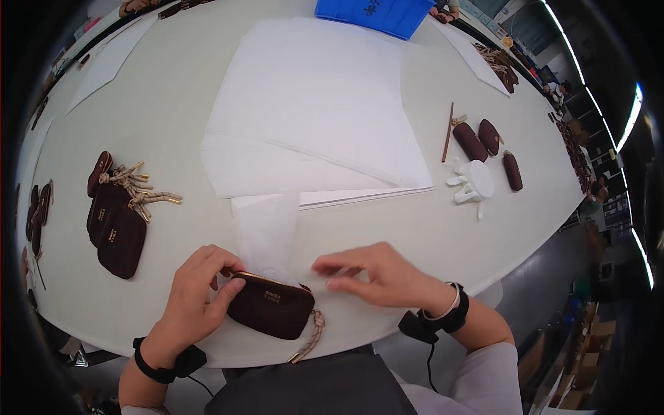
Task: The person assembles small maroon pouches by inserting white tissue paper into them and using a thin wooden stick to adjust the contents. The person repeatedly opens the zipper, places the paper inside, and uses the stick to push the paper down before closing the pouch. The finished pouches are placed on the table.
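Note:
A dark maroon zip pouch (pixel 271 308) with gold lettering and a knotted cord pull lies at the table's near edge. My left hand (pixel 207 294) pinches its upper left corner between thumb and fingers. Out of the pouch's zip opening rises a sheet of thin white tissue paper (pixel 266 232), its lower end inside the pouch. My right hand (pixel 377 277) hovers just right of the pouch, thumb and fingers apart, holding nothing and slightly blurred.
Beyond the pouch lies a large stack of white paper (pixel 318 104). Several maroon pouches (pixel 121 238) with cord pulls overlap at left. At right are small maroon cases (pixel 470 142), a thin brown stick (pixel 448 131) and a white round object (pixel 476 181). A blue bin (pixel 373 15) stands at the far edge.

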`<state>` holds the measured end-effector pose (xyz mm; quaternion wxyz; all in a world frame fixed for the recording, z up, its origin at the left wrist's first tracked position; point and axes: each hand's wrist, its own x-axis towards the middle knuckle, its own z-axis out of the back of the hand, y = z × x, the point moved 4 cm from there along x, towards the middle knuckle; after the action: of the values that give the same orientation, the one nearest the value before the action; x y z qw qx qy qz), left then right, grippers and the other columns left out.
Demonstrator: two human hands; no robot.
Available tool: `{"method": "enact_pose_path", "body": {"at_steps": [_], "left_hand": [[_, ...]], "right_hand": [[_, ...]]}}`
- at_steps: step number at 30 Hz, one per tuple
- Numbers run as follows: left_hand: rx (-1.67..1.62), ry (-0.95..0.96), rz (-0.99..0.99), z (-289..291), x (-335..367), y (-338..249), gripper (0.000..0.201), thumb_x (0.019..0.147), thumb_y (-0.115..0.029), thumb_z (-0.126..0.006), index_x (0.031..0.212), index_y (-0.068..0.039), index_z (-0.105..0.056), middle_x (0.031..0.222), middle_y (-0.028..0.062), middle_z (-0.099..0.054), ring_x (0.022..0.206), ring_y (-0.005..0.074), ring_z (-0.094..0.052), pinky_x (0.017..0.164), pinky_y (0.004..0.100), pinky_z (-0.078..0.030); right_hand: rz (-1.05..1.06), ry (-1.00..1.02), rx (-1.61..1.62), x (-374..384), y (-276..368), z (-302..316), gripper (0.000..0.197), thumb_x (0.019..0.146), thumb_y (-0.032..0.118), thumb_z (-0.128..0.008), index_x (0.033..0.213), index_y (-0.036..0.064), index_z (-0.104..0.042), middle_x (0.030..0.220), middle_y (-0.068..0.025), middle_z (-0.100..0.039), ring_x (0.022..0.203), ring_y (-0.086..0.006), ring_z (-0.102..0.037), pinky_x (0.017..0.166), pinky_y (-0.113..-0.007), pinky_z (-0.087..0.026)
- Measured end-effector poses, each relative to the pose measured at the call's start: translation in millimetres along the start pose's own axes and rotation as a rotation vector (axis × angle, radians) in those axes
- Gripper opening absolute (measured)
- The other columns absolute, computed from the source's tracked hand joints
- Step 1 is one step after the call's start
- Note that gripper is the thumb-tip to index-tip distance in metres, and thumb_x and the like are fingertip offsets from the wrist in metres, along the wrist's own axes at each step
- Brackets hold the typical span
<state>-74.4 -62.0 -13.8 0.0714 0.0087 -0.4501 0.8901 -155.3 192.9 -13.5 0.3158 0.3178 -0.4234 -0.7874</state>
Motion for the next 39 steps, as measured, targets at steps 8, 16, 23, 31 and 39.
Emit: {"method": "enact_pose_path", "body": {"at_steps": [8,16,23,31,39], "left_hand": [[0.178,0.068,-0.277,4.3,14.6,-23.7,0.036,0.088,-0.016,-0.074,0.121,-0.006,-0.066,0.120,0.0099,-0.062,0.117,0.0332,-0.052,0.100,0.0435,-0.044],[0.201,0.231,-0.239,-13.8,10.9,-10.7,0.043,0.074,-0.027,-0.086,0.110,-0.011,-0.067,0.112,0.0049,-0.060,0.114,0.0282,-0.051,0.105,0.0424,-0.036],[0.186,0.306,-0.192,-20.3,15.3,-13.4,0.032,0.074,-0.021,-0.086,0.099,-0.014,-0.069,0.089,-0.0020,-0.064,0.098,0.0185,-0.058,0.111,0.0435,-0.028],[0.219,0.291,-0.336,-17.7,4.3,-11.0,0.017,0.078,-0.012,-0.081,0.091,-0.019,-0.072,0.095,-0.0025,-0.062,0.105,0.0187,-0.058,0.115,0.0514,-0.027],[0.270,0.207,-0.609,-19.7,-28.3,-9.5,0.023,0.076,-0.004,-0.075,0.093,-0.018,-0.069,0.109,0.0024,-0.059,0.119,0.0268,-0.054,0.113,0.0578,-0.040]], "right_hand": [[-0.316,-0.607,-1.091,-17.9,-151.0,234.6,0.033,0.093,0.014,-0.064,0.125,0.0058,-0.063,0.096,-0.0198,-0.063,0.094,-0.0387,-0.064,0.082,-0.049,-0.051],[-0.496,-0.759,-1.126,4.7,-165.2,244.7,0.028,0.082,0.005,-0.071,0.107,0.0081,-0.059,0.092,-0.0180,-0.071,0.090,-0.0411,-0.069,0.078,-0.051,-0.053],[-0.453,-0.809,-1.057,-28.5,-165.8,250.0,0.027,0.090,0.008,-0.057,0.116,0.0032,-0.063,0.104,-0.0190,-0.071,0.098,-0.0396,-0.068,0.087,-0.049,-0.052],[-0.078,-0.945,-0.469,-101.0,-105.9,201.7,0.015,0.096,0.010,-0.058,0.101,-0.0018,-0.066,0.085,-0.0075,-0.064,0.067,-0.0138,-0.050,0.064,-0.026,-0.039],[0.390,-0.450,-0.691,-56.9,-1.1,45.9,0.021,0.077,0.022,-0.083,0.074,0.0074,-0.069,0.058,-0.0018,-0.046,0.055,-0.0189,-0.041,0.053,-0.034,-0.031]]}}
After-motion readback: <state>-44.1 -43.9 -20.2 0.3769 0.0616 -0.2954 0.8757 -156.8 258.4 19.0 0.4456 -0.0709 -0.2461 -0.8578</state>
